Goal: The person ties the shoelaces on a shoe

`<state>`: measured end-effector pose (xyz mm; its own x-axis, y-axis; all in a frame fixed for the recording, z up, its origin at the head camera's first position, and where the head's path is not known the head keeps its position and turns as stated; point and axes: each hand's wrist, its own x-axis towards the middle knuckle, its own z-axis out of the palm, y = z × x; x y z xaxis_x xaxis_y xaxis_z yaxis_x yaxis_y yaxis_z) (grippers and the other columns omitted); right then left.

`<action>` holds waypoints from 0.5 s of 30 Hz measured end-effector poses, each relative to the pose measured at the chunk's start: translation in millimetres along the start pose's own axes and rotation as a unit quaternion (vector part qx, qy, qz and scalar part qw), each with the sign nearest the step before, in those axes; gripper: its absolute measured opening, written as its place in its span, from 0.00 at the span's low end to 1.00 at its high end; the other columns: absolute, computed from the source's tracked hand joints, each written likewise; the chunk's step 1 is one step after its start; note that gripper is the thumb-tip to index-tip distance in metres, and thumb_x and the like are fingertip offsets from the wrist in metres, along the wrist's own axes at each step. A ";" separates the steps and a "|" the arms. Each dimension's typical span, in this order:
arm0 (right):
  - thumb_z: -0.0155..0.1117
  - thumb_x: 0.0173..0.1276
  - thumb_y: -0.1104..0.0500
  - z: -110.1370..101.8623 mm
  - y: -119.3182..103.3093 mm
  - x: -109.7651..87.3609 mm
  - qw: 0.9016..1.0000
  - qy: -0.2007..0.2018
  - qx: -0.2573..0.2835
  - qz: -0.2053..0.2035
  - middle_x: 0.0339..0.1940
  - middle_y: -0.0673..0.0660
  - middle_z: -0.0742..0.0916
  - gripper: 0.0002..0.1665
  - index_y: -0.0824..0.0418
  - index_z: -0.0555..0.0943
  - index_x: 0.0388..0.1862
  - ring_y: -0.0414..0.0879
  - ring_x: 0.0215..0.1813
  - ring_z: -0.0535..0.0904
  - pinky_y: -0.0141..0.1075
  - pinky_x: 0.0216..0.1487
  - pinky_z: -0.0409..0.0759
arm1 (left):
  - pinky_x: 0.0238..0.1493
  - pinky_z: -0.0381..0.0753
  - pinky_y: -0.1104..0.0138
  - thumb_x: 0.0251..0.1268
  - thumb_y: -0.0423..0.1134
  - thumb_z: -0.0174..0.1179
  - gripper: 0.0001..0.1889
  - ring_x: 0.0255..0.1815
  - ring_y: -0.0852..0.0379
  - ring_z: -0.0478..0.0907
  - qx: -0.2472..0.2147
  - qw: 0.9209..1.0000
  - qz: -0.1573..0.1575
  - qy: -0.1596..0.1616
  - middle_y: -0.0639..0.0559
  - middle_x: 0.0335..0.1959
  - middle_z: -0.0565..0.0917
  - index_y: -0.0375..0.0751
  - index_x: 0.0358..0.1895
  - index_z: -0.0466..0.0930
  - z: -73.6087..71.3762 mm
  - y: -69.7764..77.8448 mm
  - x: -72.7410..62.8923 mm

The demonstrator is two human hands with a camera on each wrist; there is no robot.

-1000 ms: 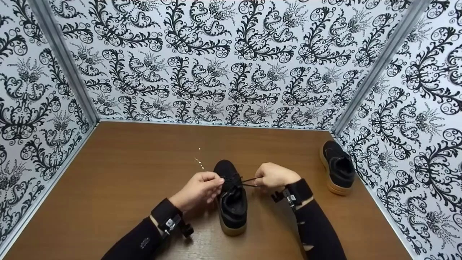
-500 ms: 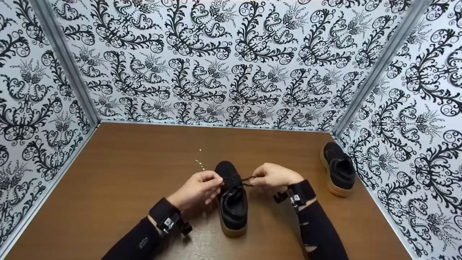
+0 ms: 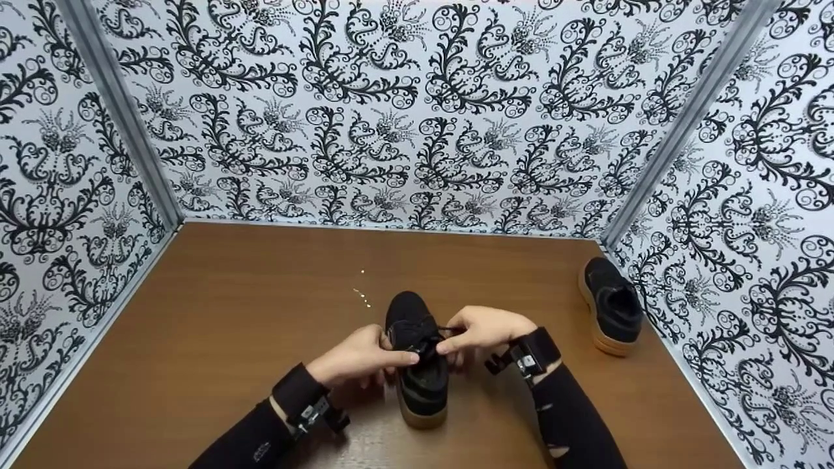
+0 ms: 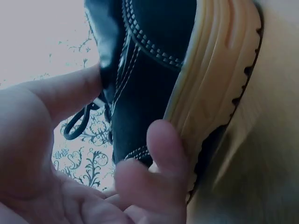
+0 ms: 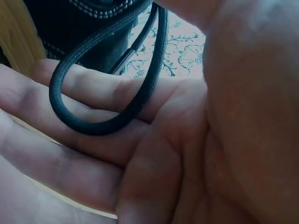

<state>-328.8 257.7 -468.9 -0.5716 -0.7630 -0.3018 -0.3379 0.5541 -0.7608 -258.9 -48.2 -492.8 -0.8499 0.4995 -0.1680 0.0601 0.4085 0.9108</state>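
A black sneaker [image 3: 423,387] with a tan gum sole stands on the brown table, toe pointing away from me. My left hand [image 3: 358,357] holds it from the left, thumb across the tongue near the opening. In the left wrist view, bent fingers [image 4: 166,147] lie by the sole [image 4: 210,88], and a small lace loop [image 4: 77,123] hangs past the thumb. My right hand [image 3: 485,331] grips the sneaker's right side, thumb at the collar. A dark lace loop [image 5: 93,128] drapes over its fingers in the right wrist view. The right thumb's tip is hidden there.
A second black sneaker [image 3: 612,306] with a tan sole stands by the right wall. Small bright specks [image 3: 363,298] show on the table [image 3: 260,293] beyond my left hand. Patterned walls [image 3: 391,130] enclose the back and sides.
The left hand has moved from pinching near the laces down to the tongue. My right hand has stopped pulling the lace loops outward and come in against the sneaker's side.
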 end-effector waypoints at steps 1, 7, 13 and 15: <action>0.73 0.79 0.40 0.9 0.2 0.9 1.000 -0.006 0.009 -0.001 0.36 0.62 0.95 0.21 0.57 0.93 0.45 0.61 0.41 0.95 0.46 0.45 0.90 | 0.13 0.76 0.67 0.68 0.62 0.77 0.33 0.14 0.56 0.80 0.002 1.000 -0.004 0.004 0.35 0.25 0.90 0.29 0.29 0.88 1.2 1.6 -1.1; 0.76 0.77 0.40 5.8 0.1 3.8 0.999 -0.018 0.028 0.008 0.36 0.62 0.95 0.19 0.55 0.93 0.43 0.60 0.40 0.95 0.36 0.37 0.86 | 0.15 0.83 0.62 0.63 0.63 0.80 0.29 0.17 0.50 0.86 -0.004 1.000 -0.017 0.021 0.34 0.26 0.90 0.35 0.31 0.89 7.5 10.2 -7.1; 0.77 0.75 0.38 7.2 -2.8 4.1 1.000 -0.008 0.011 0.023 0.34 0.61 0.95 0.20 0.53 0.93 0.40 0.57 0.38 0.95 0.33 0.32 0.82 | 0.14 0.82 0.63 0.65 0.55 0.79 0.22 0.14 0.55 0.82 -0.013 1.000 -0.001 0.024 0.40 0.22 0.87 0.37 0.34 0.87 12.1 12.7 -10.0; 0.77 0.75 0.38 7.4 -4.0 4.8 1.000 -0.006 0.006 0.026 0.34 0.60 0.95 0.20 0.53 0.93 0.40 0.56 0.38 0.95 0.33 0.32 0.82 | 0.14 0.82 0.63 0.65 0.53 0.78 0.20 0.14 0.55 0.81 -0.015 1.000 0.003 0.027 0.41 0.21 0.86 0.37 0.38 0.86 12.9 13.5 -10.3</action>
<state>-324.7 249.3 -471.6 -0.5786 -0.7373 -0.3488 -0.2986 0.5894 -0.7506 -242.6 -37.9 -483.7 -0.8768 0.4593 -0.1423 0.0507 0.3827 0.9225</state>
